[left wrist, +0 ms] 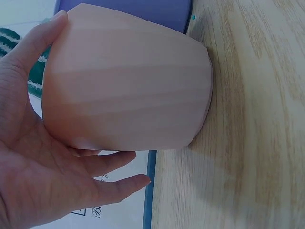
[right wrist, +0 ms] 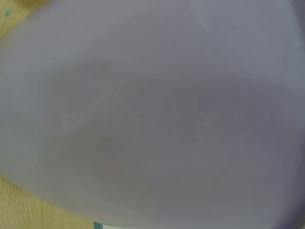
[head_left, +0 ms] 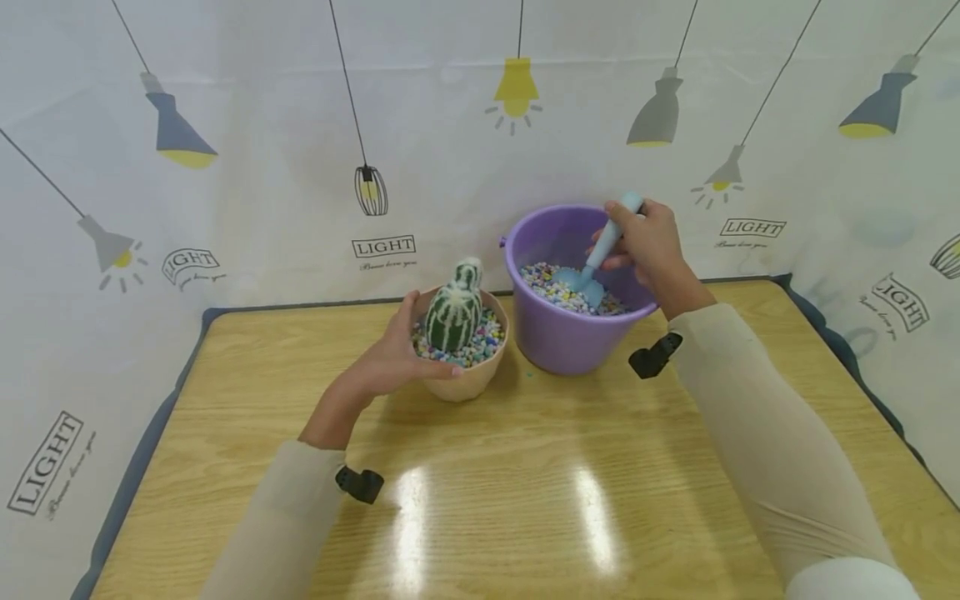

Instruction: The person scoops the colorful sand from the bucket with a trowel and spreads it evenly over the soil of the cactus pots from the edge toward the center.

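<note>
In the head view, my left hand holds a beige flowerpot at its left side, thumb over the near rim. Inside the pot a green cactus with white stripes stands in coloured pebbles. The left wrist view shows the hand around the pot's faceted wall. My right hand grips the handle of a light blue hand shovel. Its blade sits among pebbles in a purple bucket. The right wrist view holds mostly the blurred bucket wall.
Pot and bucket stand side by side near the back edge of the wooden table. A white sheet printed with lamps rises behind and along both sides. A tiny teal pebble lies in front of the bucket.
</note>
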Demonstrator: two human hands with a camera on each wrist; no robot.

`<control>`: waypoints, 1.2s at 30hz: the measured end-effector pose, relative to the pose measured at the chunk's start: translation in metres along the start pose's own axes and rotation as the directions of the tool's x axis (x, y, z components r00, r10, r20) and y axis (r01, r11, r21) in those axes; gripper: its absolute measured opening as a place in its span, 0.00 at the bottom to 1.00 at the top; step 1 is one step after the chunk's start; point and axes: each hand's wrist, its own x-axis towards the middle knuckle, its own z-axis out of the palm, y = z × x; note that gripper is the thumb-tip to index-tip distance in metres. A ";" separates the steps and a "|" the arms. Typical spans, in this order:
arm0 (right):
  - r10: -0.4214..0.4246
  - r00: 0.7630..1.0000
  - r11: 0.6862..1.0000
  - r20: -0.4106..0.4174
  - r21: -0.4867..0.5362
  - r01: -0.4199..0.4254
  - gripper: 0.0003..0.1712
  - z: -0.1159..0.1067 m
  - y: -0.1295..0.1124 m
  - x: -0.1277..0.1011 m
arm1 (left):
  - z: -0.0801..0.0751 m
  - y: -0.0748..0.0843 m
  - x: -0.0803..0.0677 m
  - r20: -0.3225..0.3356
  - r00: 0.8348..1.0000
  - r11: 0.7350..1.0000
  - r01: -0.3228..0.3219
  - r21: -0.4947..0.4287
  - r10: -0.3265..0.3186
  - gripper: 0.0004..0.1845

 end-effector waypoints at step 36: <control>0.162 0.965 0.888 -0.205 0.456 -0.052 0.16 -0.015 -0.018 -0.005 | -0.003 -0.002 0.001 0.028 1.000 1.000 -0.008 0.009 0.008 0.73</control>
